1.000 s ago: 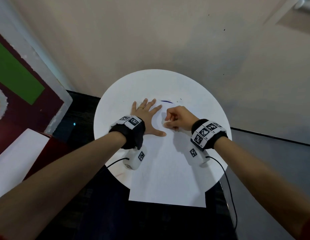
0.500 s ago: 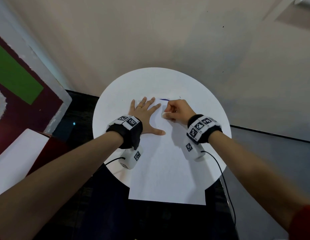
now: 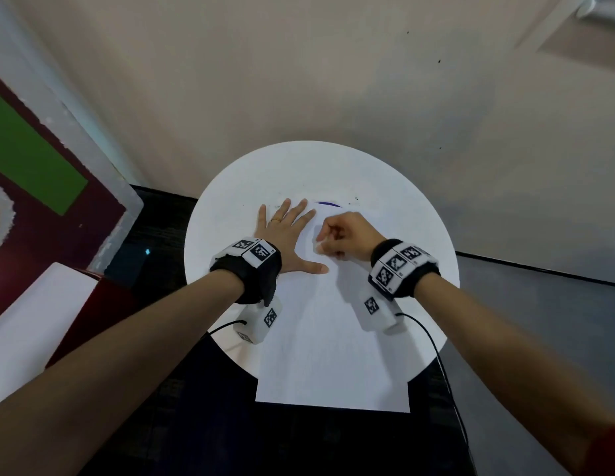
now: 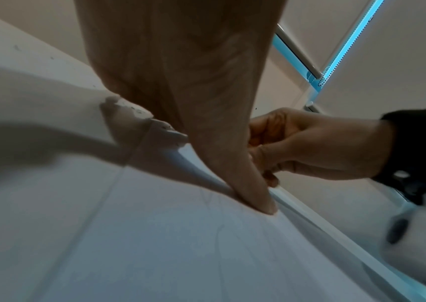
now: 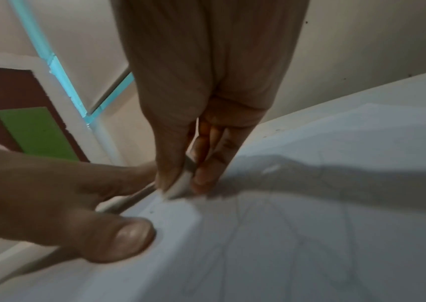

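Right hand (image 3: 347, 235) pinching the eraser (image 5: 181, 185) could crumple or tear the sheet (image 3: 333, 355) if the flat, spread left hand (image 3: 285, 235) lets it slip.

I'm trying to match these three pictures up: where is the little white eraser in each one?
Head: the eraser sits at centre, pinched by the right hand.
Left wrist: not made out; the left thumb hides the right hand's fingertips.
Right wrist: the eraser is at centre, its tip on the paper.
Shared landmark: the left thumb, pressed on the paper in every view.
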The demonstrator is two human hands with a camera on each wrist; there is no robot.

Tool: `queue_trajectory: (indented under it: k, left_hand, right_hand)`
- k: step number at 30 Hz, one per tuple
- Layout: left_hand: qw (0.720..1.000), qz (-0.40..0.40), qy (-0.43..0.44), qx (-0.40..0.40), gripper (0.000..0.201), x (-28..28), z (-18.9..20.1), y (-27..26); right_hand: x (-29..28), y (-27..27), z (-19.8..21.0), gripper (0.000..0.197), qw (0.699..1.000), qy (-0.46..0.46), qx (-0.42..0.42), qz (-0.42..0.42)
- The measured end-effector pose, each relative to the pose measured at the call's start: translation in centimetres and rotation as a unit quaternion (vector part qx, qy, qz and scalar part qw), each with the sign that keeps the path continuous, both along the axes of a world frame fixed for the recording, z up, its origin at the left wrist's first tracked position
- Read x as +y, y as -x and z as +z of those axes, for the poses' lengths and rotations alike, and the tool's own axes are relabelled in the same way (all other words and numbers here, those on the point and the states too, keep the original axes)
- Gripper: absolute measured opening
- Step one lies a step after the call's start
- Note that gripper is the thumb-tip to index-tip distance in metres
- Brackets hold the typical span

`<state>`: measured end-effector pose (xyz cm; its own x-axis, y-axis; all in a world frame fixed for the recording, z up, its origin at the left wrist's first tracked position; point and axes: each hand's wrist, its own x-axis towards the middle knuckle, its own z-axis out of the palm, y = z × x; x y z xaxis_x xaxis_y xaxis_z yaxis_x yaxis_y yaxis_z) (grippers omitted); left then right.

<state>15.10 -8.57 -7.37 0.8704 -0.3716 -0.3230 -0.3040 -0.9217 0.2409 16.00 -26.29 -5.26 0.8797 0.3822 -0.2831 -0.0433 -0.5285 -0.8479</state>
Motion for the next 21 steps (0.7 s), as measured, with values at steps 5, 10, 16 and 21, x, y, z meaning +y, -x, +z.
queue_trajectory:
  k: [5,10,16,21]
  left_hand:
    - [1.000,-0.009,-0.006,0.008,0.119,0.1,0.3,0.1]
    - [0.996,-0.054,-0.059,-0.035,0.092,-0.9,0.9,1.8]
    - [0.962,-0.271,-0.002,0.017,0.059,-5.1,0.0,5.9]
    - [0.991,0.083,-0.095,0.052,0.072,-2.1,1.1,4.2]
  right_hand:
    - [0.0,1.1,-1.0,0.014,0.997,-0.051,0.007,-0.063]
    - [-4.1,2.1,-2.6,0.011,0.948,-0.133,-0.025,-0.288]
    - [-4.4,2.6,-2.9,0.011,0.943,-0.165,-0.049,-0.283]
    - [-4.9,2.4,-2.4,0.014,0.966,-0.101,-0.031,-0.235]
